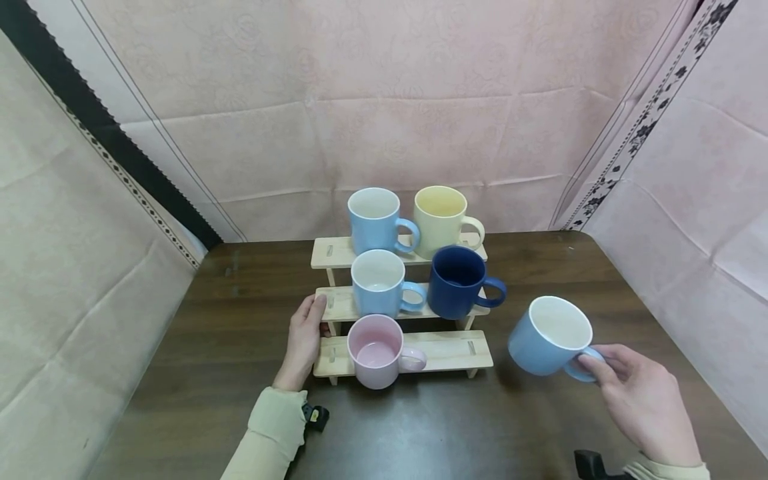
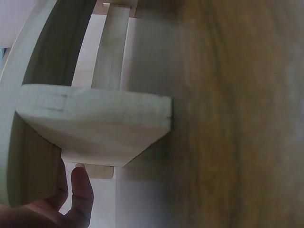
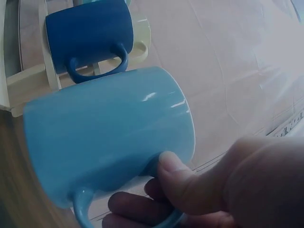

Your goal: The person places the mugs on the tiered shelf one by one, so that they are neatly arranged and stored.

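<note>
My right hand (image 1: 645,397) pinches the handle of a light blue mug (image 1: 540,343), tilted a little and held to the right of a three-step wooden rack (image 1: 453,352). With my left hand (image 1: 305,343) I grip the left end of the rack's middle step; in the left wrist view the fingers (image 2: 81,190) curl about the wood. On the top step stand another light blue mug (image 1: 373,227) and a pale yellow mug (image 1: 440,220). The middle step bears a light blue mug (image 1: 375,290) and a dark blue mug (image 1: 453,287). A pink mug (image 1: 377,363) sits at the left of the bottom step.
The rack stands on a dark brown wooden table (image 1: 210,373). Pale patterned cloth (image 1: 420,133) hangs behind the table, with more cloth along its left and right sides.
</note>
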A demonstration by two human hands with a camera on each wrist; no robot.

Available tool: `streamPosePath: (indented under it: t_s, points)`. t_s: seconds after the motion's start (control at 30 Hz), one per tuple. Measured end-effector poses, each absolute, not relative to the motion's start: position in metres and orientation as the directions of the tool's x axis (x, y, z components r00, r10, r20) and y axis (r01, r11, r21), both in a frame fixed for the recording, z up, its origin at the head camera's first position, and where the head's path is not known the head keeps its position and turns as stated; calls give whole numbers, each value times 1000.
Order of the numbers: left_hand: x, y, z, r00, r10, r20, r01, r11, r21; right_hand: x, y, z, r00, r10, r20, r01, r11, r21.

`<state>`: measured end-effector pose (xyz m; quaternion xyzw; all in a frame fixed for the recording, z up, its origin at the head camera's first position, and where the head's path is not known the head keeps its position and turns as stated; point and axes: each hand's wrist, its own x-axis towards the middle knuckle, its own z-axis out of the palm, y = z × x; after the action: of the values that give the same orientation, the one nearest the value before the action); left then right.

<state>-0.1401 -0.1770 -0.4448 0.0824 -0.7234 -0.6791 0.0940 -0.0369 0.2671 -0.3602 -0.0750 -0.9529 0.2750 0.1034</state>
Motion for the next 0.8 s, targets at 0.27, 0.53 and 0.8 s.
streamPosePath:
  t_s: [0.27,0.53,0.8]
  points:
    - [-140,-176,-444,-968,-248,33,16,68,998,-36,263,-357,-971,164,172,48,845,-532]
    - [-141,-178,-446,-971,-238,29,14,64,998,-38,256,-357,-977,133,167,21,840,-541]
    - [-141,-179,-445,-972,-235,20,2,76,997,-43,246,-362,-982,98,165,-11,829,-559]
